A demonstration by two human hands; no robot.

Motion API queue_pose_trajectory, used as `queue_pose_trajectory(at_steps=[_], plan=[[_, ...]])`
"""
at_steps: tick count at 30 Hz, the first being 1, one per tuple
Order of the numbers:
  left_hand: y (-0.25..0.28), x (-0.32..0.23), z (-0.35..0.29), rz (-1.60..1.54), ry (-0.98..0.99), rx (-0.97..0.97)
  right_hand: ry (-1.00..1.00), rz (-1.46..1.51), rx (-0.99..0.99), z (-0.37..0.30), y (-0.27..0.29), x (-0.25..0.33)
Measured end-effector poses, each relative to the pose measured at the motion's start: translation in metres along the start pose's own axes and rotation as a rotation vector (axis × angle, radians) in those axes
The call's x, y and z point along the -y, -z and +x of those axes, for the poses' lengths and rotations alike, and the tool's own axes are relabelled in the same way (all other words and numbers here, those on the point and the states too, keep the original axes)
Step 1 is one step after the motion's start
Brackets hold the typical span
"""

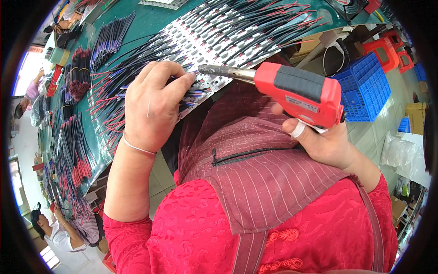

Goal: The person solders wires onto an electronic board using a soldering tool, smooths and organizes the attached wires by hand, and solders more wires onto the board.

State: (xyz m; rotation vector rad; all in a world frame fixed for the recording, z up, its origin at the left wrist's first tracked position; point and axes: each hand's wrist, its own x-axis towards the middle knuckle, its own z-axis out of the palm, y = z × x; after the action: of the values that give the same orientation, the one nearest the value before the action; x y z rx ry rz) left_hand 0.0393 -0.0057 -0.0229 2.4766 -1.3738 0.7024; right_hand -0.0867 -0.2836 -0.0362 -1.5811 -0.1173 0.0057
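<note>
My right hand (pixel 331 144) grips a red and black soldering gun (pixel 299 93), with white tape round the thumb. The gun's metal tip points left and comes close to the fingertips of my left hand (pixel 155 98). Thumb and forefinger of that hand are pinched on a wire, most of it hidden by the fingers. Beneath lies a white perforated panel of small boards (pixel 196 34), tilted across the table. Many dark wires with red ends (pixel 246 34) stick out along both sides of it, and some run under my left hand.
Bundles of wires (pixel 80 75) lie on the green table (pixel 150 18) at the left. Blue plastic crates (pixel 362 89) and a red plastic stool (pixel 383 52) stand on the floor to the right. Another person (pixel 57 230) is at the lower left.
</note>
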Motion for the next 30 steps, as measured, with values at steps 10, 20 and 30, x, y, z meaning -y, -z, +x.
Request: queue_pose_trajectory(at_steps=[10, 20, 30], plan=[[0.0012, -0.0023, 0.0001, 0.019, 0.011, 0.020, 0.009, 0.007, 0.018, -0.0038, 0.0051, 0.0031], [0.0037, -0.0038, 0.0015, 0.026, 0.019, 0.050, 0.086, -0.013, 0.017, -0.0032, 0.0056, 0.0007], [0.0019, -0.0037, 0.0004, -0.017, 0.078, 0.039, 0.000, 0.005, 0.001, -0.0021, 0.0016, 0.0037]])
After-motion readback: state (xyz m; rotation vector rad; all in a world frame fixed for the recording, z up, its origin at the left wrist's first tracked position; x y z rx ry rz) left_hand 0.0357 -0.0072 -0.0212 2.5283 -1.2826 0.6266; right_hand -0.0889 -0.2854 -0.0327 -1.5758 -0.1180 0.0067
